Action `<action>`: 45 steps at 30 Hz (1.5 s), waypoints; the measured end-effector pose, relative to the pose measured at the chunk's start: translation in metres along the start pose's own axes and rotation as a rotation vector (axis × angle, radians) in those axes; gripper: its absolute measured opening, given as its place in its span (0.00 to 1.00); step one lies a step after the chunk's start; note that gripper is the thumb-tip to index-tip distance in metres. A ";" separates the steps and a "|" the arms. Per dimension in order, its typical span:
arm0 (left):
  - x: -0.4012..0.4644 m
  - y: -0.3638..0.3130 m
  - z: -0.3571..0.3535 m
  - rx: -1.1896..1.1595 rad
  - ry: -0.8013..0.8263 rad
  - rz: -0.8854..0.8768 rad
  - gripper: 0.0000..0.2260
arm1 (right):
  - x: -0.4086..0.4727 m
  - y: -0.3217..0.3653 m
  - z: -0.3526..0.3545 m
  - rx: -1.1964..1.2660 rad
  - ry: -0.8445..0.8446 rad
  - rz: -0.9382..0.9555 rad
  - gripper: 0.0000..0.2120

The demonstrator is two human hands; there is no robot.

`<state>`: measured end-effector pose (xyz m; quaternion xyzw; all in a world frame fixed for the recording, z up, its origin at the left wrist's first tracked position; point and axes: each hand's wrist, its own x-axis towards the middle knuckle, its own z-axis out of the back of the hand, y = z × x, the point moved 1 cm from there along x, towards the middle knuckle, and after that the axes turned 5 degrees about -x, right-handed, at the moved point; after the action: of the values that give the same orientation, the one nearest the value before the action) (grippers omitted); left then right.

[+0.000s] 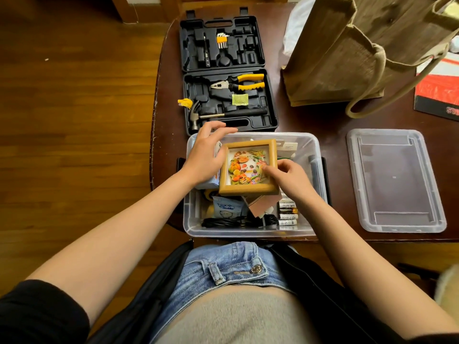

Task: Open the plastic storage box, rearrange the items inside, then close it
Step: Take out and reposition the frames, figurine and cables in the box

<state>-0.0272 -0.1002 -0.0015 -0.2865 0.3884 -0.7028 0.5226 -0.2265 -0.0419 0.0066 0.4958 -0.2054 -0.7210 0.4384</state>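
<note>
The box (253, 229) sits open at the near edge of the counter (323, 120), its lid (395, 180) lying flat well apart to the right. Both hands are over it on a wooden frame (248, 167) with a panda picture. The right hand (290, 180) pinches the frame's right side, thumb on the glass; the left hand (206, 157) rests against the frame's left edge with fingers spread and relaxed, its grip apart.

The frame rides tilted on top of the other things, above the rim as far as I can judge. If it is left that high, the lid may not seat. A one-sided pinch could also let it slip and knock its glass on the batteries (288, 214) below. The cable (223, 222) at the front could snag anything slid past it.

Readable writing is scarce: one battery seems to read "heybright", though I cannot be sure. The blue packet (227, 211) has print too small to make out.
</note>
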 end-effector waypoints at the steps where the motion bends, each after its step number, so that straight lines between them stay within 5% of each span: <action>1: -0.004 0.002 0.001 0.035 -0.019 0.004 0.17 | 0.001 0.000 -0.001 -0.019 -0.013 -0.013 0.15; 9: -0.031 0.020 0.009 0.147 -0.063 0.056 0.25 | -0.001 0.009 0.003 -0.101 -0.135 0.091 0.29; 13: -0.040 0.022 0.016 0.183 0.114 0.044 0.43 | 0.007 0.013 -0.001 -0.139 0.069 -0.053 0.15; 18: -0.046 0.026 0.024 0.484 0.318 -0.027 0.53 | 0.014 0.012 0.002 0.185 -0.031 -0.099 0.15; 25: -0.043 0.020 0.023 0.334 0.230 -0.019 0.47 | 0.008 -0.009 0.040 0.779 0.011 -0.142 0.09; 34: -0.027 0.018 0.030 0.206 0.225 -0.005 0.41 | -0.003 -0.043 0.052 0.615 0.042 -0.204 0.09; 45: -0.042 0.001 0.001 0.285 0.268 -0.317 0.13 | 0.004 -0.040 0.022 0.749 0.161 -0.436 0.09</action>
<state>-0.0136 -0.0604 -0.0017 -0.1716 0.3014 -0.8554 0.3848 -0.2642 -0.0270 -0.0158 0.7067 -0.3083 -0.6317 0.0806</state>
